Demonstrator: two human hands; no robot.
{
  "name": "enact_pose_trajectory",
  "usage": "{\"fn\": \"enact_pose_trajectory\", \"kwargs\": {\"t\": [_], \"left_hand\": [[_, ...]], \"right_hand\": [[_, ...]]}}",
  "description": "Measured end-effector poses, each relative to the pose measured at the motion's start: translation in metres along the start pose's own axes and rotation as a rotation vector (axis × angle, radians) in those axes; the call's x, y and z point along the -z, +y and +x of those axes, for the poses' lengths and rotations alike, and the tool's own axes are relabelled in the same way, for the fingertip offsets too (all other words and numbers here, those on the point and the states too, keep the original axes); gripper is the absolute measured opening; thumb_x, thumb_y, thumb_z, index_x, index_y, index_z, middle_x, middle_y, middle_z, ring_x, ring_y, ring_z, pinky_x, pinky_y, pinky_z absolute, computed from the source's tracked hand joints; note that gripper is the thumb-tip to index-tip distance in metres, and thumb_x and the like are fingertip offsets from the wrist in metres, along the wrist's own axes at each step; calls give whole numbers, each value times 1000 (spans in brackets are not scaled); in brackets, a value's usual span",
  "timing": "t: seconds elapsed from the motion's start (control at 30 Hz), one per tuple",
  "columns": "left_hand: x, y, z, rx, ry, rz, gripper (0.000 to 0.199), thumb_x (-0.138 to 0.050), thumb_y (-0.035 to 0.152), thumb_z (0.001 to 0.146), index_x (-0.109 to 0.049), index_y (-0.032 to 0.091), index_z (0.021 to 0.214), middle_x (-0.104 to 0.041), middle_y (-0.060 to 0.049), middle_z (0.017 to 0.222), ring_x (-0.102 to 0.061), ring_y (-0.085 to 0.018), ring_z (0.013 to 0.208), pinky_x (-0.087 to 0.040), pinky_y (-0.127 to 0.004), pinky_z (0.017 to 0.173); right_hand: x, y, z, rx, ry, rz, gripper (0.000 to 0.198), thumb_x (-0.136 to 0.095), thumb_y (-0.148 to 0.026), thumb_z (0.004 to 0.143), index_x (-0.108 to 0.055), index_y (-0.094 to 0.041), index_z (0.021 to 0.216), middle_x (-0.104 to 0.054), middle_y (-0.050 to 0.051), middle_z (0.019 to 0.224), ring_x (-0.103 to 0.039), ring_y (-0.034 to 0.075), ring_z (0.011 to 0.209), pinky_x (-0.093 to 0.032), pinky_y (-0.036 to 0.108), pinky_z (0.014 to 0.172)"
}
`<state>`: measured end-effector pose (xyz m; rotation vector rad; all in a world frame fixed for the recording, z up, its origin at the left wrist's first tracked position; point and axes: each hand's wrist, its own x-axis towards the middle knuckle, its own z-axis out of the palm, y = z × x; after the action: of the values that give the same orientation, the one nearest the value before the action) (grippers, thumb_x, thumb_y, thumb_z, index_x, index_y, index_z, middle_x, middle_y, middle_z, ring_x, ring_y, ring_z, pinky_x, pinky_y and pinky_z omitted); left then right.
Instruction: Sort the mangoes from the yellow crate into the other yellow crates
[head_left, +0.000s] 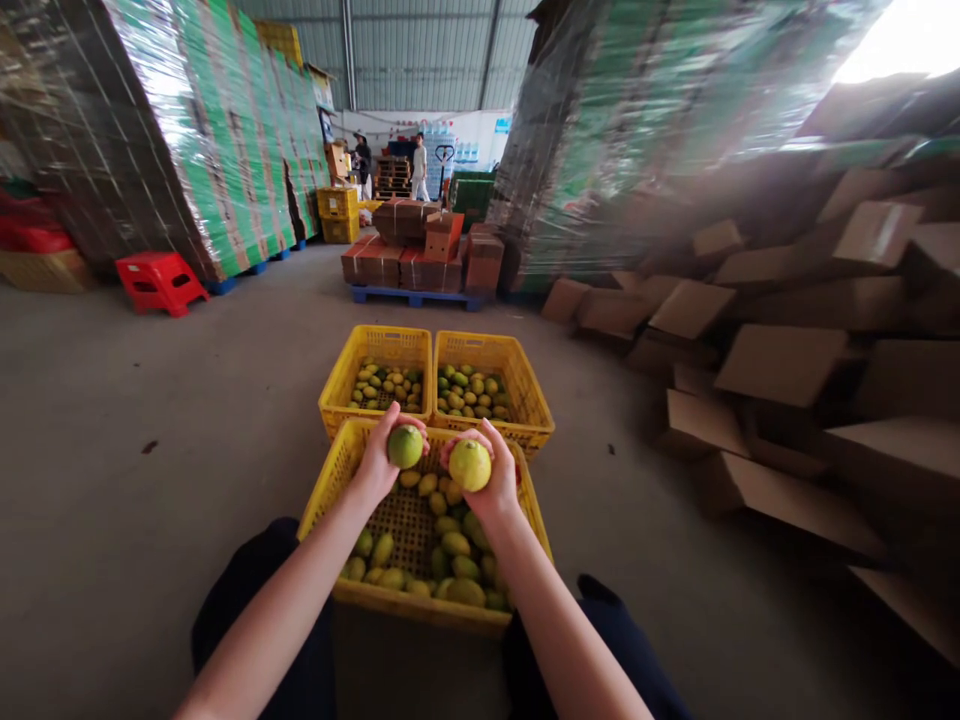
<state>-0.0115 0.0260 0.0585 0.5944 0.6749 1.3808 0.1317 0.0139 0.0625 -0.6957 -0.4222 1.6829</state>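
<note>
My left hand (pixel 381 455) grips a green mango (pixel 405 446), and my right hand (pixel 491 475) grips a paler yellow-green mango (pixel 469 465). Both are held side by side above the near yellow crate (pixel 330 488), which holds several green and yellow mangoes, mostly on its right half. Two more yellow crates stand just beyond it: the left crate (pixel 339 378) and the right crate (pixel 531 395), each with several small mangoes on the bottom. My knees in dark trousers flank the near crate.
A heap of flattened brown cartons (pixel 780 360) fills the right side. Wrapped stacks of green cartons (pixel 225 140) rise on the left, with a red stool (pixel 159 282) by them. A blue pallet with brown boxes (pixel 420 258) stands ahead. Two people stand far back.
</note>
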Motion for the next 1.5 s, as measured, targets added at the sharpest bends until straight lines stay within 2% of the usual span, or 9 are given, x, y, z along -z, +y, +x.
{"fn": "enact_pose_trajectory", "kwargs": {"t": [0.2, 0.37, 0.53, 0.63, 0.73, 0.83, 0.93, 1.23, 1.5], "left_hand": [[6, -8, -9, -192, -27, 232, 25, -67, 19, 78, -70, 14, 54, -69, -3, 62, -61, -12, 58, -44, -21, 61], [5, -7, -9, -124, 36, 140, 21, -69, 15, 77, -70, 16, 56, -70, -1, 64, -61, -11, 58, -45, -20, 62], [-2, -8, -4, -5, 35, 39, 37, -58, 34, 89, -69, 13, 61, -70, -5, 66, -63, -13, 56, -47, -21, 55], [-3, -8, 1, 144, 74, -138, 43, -48, 42, 94, -70, 10, 75, -72, -10, 75, -68, -17, 65, -53, -24, 60], [-2, -6, 7, 275, 88, -352, 42, -39, 39, 97, -66, 7, 102, -73, -15, 92, -71, -22, 84, -58, -30, 71], [-1, -5, 9, 292, 99, -484, 41, -35, 30, 98, -57, 4, 121, -71, -19, 103, -69, -25, 99, -58, -33, 79], [-2, -5, 10, 280, 90, -514, 41, -34, 29, 99, -52, 5, 126, -68, -20, 112, -67, -25, 107, -58, -31, 81], [3, -12, 12, 311, 24, -349, 40, -36, 39, 99, -59, 10, 116, -71, -13, 101, -69, -17, 88, -53, -28, 80], [10, -5, 11, 387, 121, -183, 42, -45, 49, 94, -62, 13, 83, -67, -8, 75, -64, -16, 65, -52, -28, 65]], "right_hand": [[-5, 8, 0, 3, 51, -50, 29, -64, -32, 75, -62, -17, 50, -65, 3, 52, -65, 17, 55, -56, 29, 60], [-7, 11, 1, 6, 64, -36, 30, -64, -31, 76, -61, -17, 50, -65, 3, 51, -64, 17, 53, -55, 29, 59], [0, 12, 5, -40, 76, 40, 32, -56, -38, 84, -65, -16, 62, -68, 3, 57, -65, 16, 55, -55, 28, 60], [7, 11, 9, -132, 106, 120, 35, -50, -45, 88, -66, -17, 76, -71, 4, 64, -67, 17, 57, -56, 31, 59], [13, 8, 13, -131, 22, 160, 28, -49, -41, 87, -66, -18, 86, -75, 6, 76, -70, 20, 69, -58, 34, 63], [17, 4, 16, -93, -38, 168, 20, -47, -26, 83, -65, -21, 91, -76, 5, 83, -71, 21, 81, -59, 37, 74], [19, 2, 20, -63, 5, 198, 24, -46, -16, 80, -64, -24, 93, -76, 1, 80, -71, 20, 87, -59, 40, 82], [23, 7, 23, -76, 92, 223, 17, -53, -28, 91, -63, -16, 96, -75, 6, 79, -72, 15, 74, -62, 27, 72], [26, 10, 24, -18, 63, 52, 21, -72, -35, 78, -62, -18, 86, -71, 4, 79, -70, 16, 71, -62, 27, 68]]}}
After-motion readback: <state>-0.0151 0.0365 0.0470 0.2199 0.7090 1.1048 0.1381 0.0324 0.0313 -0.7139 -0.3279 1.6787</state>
